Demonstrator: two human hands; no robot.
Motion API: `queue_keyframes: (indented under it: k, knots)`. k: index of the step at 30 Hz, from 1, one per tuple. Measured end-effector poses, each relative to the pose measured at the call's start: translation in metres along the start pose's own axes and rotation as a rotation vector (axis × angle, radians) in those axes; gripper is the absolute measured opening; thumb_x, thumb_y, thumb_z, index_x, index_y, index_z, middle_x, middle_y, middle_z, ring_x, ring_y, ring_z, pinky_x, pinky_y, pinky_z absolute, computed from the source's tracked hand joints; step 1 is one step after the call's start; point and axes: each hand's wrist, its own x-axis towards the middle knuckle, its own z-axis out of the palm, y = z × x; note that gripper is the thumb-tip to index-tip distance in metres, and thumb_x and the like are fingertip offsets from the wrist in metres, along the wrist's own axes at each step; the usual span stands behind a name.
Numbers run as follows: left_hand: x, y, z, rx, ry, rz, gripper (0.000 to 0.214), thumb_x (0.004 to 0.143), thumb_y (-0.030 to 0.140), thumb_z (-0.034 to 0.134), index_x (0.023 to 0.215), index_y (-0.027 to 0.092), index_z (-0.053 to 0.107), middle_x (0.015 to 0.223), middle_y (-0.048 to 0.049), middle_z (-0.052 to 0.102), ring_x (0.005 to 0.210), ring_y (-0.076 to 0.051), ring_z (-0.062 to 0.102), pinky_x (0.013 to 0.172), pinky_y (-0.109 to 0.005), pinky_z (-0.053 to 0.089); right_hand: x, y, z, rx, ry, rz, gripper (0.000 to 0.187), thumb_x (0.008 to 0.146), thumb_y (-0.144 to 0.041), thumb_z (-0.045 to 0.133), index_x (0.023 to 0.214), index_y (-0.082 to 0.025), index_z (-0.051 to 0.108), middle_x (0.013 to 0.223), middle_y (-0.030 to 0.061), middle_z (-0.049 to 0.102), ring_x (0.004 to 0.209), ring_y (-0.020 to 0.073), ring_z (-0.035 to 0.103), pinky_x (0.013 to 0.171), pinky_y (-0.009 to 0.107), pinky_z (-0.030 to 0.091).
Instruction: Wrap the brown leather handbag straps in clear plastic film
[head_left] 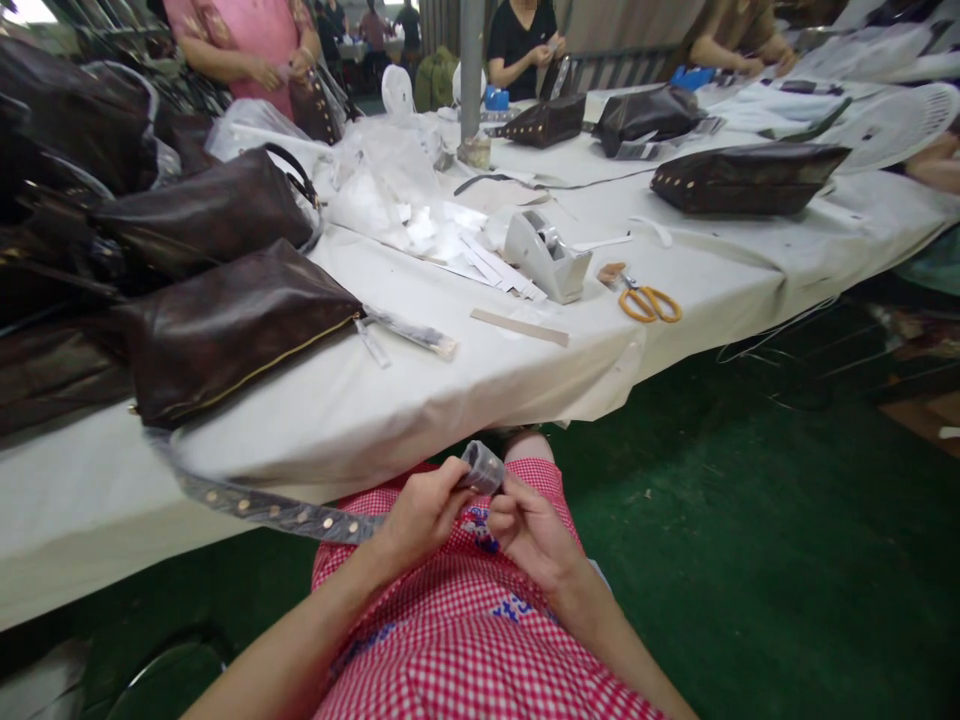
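Pinching a curled grey band (484, 470) at the clock's centre, over the lap, with left hand (421, 512) and right hand (536, 530) just beside each other: clamped on its left edge with the left fingertips, on its lower right with the right thumb and fingers. Noting a studded strap (300, 515) in clear plastic, stretched from behind the left wrist toward nine o'clock, up to the near corner of a dark brown bag (247, 320) at ten. Cannot tell whether joined to the band behind the left hand.

Wearing a red-and-white checked apron (450, 620) at six o'clock. Facing a cloth-covered table (420, 400), with a tan strip (519, 327) between twelve and one, a tape dispenser (551, 260) near one, and yellow-handled scissors (649, 304) between one and two. Seeing a co-worker in pink (232, 45) at eleven, beyond the table.
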Motion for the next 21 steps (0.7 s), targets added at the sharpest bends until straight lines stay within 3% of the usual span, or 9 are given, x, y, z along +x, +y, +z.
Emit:
queue_keyframes:
  k: [2, 4, 6, 8, 10, 12, 16, 19, 21]
  knots:
    - [0.001, 0.007, -0.004, -0.062, 0.019, -0.092, 0.011, 0.090, 0.024, 0.045, 0.080, 0.020, 0.050, 0.067, 0.0038, 0.051, 0.060, -0.012, 0.046, 0.058, -0.022, 0.035, -0.005, -0.006, -0.003, -0.362, 0.093, -0.326, 0.021, 0.082, -0.028, 0.066, 0.101, -0.019, 0.065, 0.085, 0.0027, 0.069, 0.062, 0.0105, 0.062, 0.052, 0.021, 0.051]
    - [0.002, 0.012, -0.007, -0.134, -0.002, -0.149, 0.013, 0.087, 0.025, 0.049, 0.075, 0.019, 0.047, 0.067, 0.0047, 0.048, 0.062, -0.011, 0.044, 0.059, -0.022, 0.035, -0.011, -0.015, -0.004, -0.807, 0.140, -0.712, 0.035, 0.084, -0.023, 0.062, 0.119, -0.021, 0.061, 0.116, 0.0091, 0.067, 0.096, 0.0196, 0.066, 0.079, 0.033, 0.057]
    - [0.004, 0.014, -0.010, -0.211, -0.067, -0.177, 0.014, 0.085, 0.025, 0.052, 0.074, 0.019, 0.047, 0.068, 0.0046, 0.048, 0.064, -0.012, 0.045, 0.060, -0.022, 0.037, -0.015, -0.022, -0.003, -1.226, 0.041, -1.001, 0.049, 0.085, -0.013, 0.054, 0.133, -0.021, 0.052, 0.137, 0.0113, 0.056, 0.126, 0.0252, 0.052, 0.104, 0.045, 0.046]
    - [0.005, 0.016, -0.012, -0.270, -0.128, -0.156, 0.009, 0.084, 0.025, 0.053, 0.078, 0.018, 0.050, 0.073, 0.0032, 0.052, 0.069, -0.013, 0.048, 0.066, -0.024, 0.041, -0.015, -0.026, 0.000, -1.525, -0.151, -1.133, 0.056, 0.087, -0.006, 0.043, 0.141, -0.020, 0.044, 0.143, 0.0117, 0.051, 0.136, 0.0249, 0.042, 0.111, 0.048, 0.038]
    - [0.006, 0.019, -0.013, -0.305, -0.159, -0.106, 0.005, 0.083, 0.022, 0.053, 0.086, 0.018, 0.054, 0.084, 0.0005, 0.059, 0.079, -0.016, 0.052, 0.077, -0.027, 0.043, -0.012, -0.025, 0.001, -1.678, -0.279, -1.160, 0.058, 0.088, -0.004, 0.037, 0.144, -0.017, 0.040, 0.142, 0.0131, 0.051, 0.135, 0.0236, 0.044, 0.110, 0.045, 0.041]
    - [0.006, 0.023, -0.013, -0.324, -0.178, -0.090, 0.009, 0.082, 0.020, 0.053, 0.091, 0.018, 0.056, 0.091, -0.0010, 0.061, 0.086, -0.017, 0.054, 0.083, -0.029, 0.043, -0.007, -0.020, 0.001, -1.716, -0.288, -1.154, 0.052, 0.090, -0.008, 0.038, 0.142, -0.015, 0.043, 0.135, 0.0153, 0.056, 0.127, 0.0244, 0.052, 0.103, 0.042, 0.048]
    - [0.005, 0.027, -0.013, -0.408, -0.207, -0.213, 0.007, 0.082, 0.024, 0.056, 0.083, 0.017, 0.054, 0.078, 0.0027, 0.053, 0.073, -0.013, 0.049, 0.067, -0.023, 0.042, -0.001, -0.009, -0.002, -1.577, -0.137, -1.103, 0.035, 0.087, -0.016, 0.046, 0.119, -0.017, 0.057, 0.102, 0.0123, 0.067, 0.094, 0.0247, 0.065, 0.081, 0.039, 0.056]
    - [0.001, 0.025, -0.013, -0.572, -0.204, -0.274, 0.013, 0.082, 0.027, 0.059, 0.086, 0.017, 0.053, 0.076, 0.0041, 0.051, 0.068, -0.010, 0.048, 0.060, -0.020, 0.040, -0.003, -0.004, 0.001, -1.398, -0.019, -0.973, 0.026, 0.080, -0.017, 0.052, 0.104, -0.020, 0.060, 0.088, 0.0071, 0.066, 0.076, 0.0212, 0.063, 0.067, 0.032, 0.053]
    - [-0.002, 0.021, -0.013, -0.682, -0.281, -0.303, 0.016, 0.081, 0.027, 0.060, 0.092, 0.017, 0.054, 0.077, 0.0039, 0.053, 0.064, -0.010, 0.051, 0.058, -0.020, 0.041, -0.006, -0.003, 0.006, -1.234, 0.047, -0.860, 0.026, 0.075, -0.016, 0.052, 0.100, -0.021, 0.061, 0.084, 0.0043, 0.067, 0.072, 0.0191, 0.061, 0.064, 0.030, 0.049]
